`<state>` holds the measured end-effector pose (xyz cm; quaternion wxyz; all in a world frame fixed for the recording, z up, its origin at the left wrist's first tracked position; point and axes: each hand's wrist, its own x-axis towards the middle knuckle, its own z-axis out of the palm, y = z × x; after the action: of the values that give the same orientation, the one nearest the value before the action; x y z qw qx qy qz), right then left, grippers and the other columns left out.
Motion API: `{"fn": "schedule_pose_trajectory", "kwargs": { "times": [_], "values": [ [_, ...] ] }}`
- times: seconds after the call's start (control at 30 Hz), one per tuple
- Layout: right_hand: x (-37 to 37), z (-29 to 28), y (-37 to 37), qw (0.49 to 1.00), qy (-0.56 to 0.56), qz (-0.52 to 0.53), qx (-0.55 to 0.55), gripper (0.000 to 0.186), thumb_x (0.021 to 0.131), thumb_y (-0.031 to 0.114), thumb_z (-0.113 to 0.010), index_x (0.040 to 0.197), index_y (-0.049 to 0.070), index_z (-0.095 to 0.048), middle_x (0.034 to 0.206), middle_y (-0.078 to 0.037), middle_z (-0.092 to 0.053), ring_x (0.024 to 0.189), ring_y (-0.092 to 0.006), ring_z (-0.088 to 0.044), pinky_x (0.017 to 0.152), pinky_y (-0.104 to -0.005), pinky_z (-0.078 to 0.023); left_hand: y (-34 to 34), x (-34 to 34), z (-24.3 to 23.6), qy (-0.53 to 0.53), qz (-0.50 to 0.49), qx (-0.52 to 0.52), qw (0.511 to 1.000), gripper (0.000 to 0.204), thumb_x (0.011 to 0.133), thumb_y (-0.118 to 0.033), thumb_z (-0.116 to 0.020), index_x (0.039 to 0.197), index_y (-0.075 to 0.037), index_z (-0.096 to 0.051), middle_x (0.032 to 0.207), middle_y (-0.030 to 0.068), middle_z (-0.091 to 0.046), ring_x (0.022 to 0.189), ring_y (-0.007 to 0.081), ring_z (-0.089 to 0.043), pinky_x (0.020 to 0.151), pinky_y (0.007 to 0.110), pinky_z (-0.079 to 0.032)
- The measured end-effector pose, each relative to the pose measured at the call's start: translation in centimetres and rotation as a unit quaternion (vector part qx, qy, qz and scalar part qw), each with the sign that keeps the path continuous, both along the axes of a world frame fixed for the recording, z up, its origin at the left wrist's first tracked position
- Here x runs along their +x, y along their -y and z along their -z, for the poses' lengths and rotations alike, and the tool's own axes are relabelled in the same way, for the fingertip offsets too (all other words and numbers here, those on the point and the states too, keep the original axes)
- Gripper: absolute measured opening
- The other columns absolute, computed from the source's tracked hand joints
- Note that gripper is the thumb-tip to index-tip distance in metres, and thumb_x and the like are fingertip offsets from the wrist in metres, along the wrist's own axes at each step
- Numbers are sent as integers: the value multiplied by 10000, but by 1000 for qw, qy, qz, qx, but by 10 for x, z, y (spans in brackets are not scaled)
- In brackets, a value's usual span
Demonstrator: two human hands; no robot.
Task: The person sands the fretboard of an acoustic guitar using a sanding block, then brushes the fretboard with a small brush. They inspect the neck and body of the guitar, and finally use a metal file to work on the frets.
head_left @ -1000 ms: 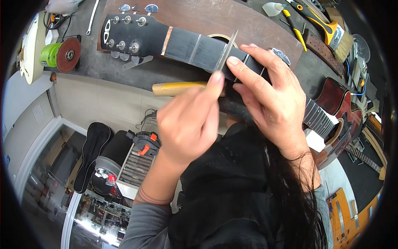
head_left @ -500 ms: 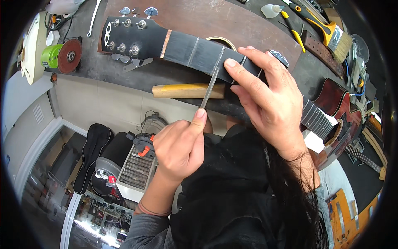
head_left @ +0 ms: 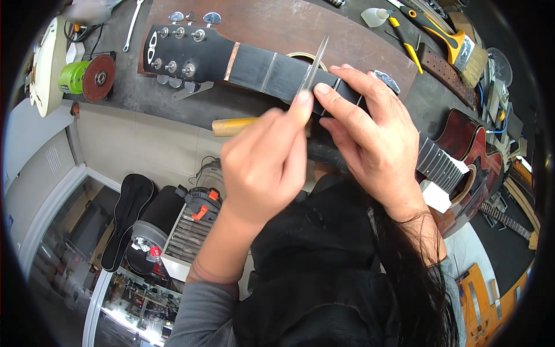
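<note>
A black guitar neck with a headstock and tuning pegs lies over a brown board. My left hand, somewhat blurred, grips a thin metal file, which crosses the fretboard along a fret line. My right hand grips the neck just right of the file, fingertips on the fretboard and thumb at its near edge. A wooden stick with a yellow strip lies below the neck, partly hidden by my left hand.
A green grinder, wrench and white guitar body sit left. Brush, bottle and yellow tool lie upper right, red guitar right. Below are a machine, black case and glass panel.
My left hand and the file moved down toward me half a second ago and are now back up across the fretboard. My right hand stays nearly still on the neck.
</note>
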<state>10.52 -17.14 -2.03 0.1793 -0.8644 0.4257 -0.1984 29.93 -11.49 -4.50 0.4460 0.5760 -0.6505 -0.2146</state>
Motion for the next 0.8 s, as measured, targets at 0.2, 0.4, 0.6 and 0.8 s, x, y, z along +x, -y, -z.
{"fn": "schedule_pose_trajectory", "kwargs": {
  "times": [0.2,0.4,0.6,0.8],
  "values": [
    [0,2,-1,1000,4,14,-5,478,856,166,-889,1319,175,-767,1383,-97,-711,1232,-332,-739,1107,-535,-600,-54,18,-17,51,14,72,996,569,819,171,-730,1366,21,-780,715,107,-600,557,260,-596,556,400,-494],
    [1,3,0,1000,8,3,-4,454,856,165,-889,1295,168,-772,1383,-103,-711,1253,-335,-731,1110,-532,-598,0,3,-4,14,6,5,1000,499,858,152,-750,1337,17,-781,771,110,-645,600,286,-617,588,395,-512],
    [1,-1,0,1000,5,17,0,454,852,165,-885,1292,168,-775,1383,-108,-712,1253,-339,-731,1109,-534,-598,-56,15,-24,33,4,106,994,430,857,169,-746,1261,30,-792,751,111,-620,603,275,-616,587,372,-512],
    [1,0,2,1000,4,4,2,447,857,148,-873,1293,164,-775,1382,-113,-713,1258,-340,-731,1110,-539,-597,-2,2,-2,15,1,-2,1000,503,855,170,-732,1335,27,-781,737,104,-613,594,274,-609,581,371,-506]
  ]
}}
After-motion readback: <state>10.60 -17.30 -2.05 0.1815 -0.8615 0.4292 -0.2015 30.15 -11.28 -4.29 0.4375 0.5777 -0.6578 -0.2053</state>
